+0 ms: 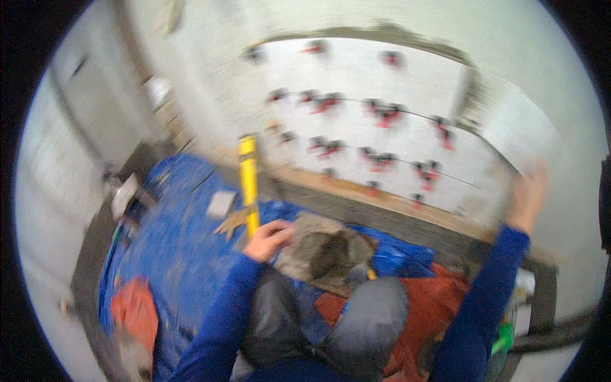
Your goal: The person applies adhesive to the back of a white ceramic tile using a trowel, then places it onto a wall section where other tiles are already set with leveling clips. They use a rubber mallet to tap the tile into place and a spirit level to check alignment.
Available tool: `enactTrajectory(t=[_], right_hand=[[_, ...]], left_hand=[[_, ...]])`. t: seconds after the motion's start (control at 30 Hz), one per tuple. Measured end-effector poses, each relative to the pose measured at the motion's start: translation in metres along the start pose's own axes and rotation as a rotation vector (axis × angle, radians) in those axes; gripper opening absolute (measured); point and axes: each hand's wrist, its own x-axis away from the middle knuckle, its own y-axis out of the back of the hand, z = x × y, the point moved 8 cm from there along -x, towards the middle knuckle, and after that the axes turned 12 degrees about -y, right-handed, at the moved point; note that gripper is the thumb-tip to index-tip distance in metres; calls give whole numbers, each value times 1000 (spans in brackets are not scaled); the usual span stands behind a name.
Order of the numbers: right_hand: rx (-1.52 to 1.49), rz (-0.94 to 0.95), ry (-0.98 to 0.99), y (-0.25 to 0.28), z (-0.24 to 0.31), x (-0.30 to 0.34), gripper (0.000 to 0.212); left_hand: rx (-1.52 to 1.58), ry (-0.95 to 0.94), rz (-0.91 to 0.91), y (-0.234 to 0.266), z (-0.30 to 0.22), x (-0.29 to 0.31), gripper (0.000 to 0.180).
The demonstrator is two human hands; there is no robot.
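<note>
My right hand (529, 196) reaches up to the wall, fingers stretched against the lower edge of a white tile (520, 124). This tile sits at the right end of several rows of white tiles (356, 67), blurred by motion. Red and black tile levelling clips (384, 114) stand along the joints. My left hand (270, 240) hovers low, fingers loosely stretched to the right, holding nothing that I can make out. Right beside it, a yellow spirit level (248, 181) stands upright, its lower end partly hidden by the hand.
Between my knees and the wall sits a mortar-smeared container (328, 251) with grey mortar. Blue tarp (184, 235) covers the floor, with a glove (230, 223) and a small white block (221, 204) on it. Reddish cloth (439, 296) lies at the right; an orange bag-like thing (135, 309) at the left.
</note>
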Motion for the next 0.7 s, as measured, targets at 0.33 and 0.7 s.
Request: enactTrajectory(t=[0.33,0.7], right_hand=[[-1369,667,-973,62,126,172,40],[-1558,1719,-399,150,473,333,25]], left_hand=[[210,-417,21,-57,-80,13,88],[693,27,-936,107,128,105,24]])
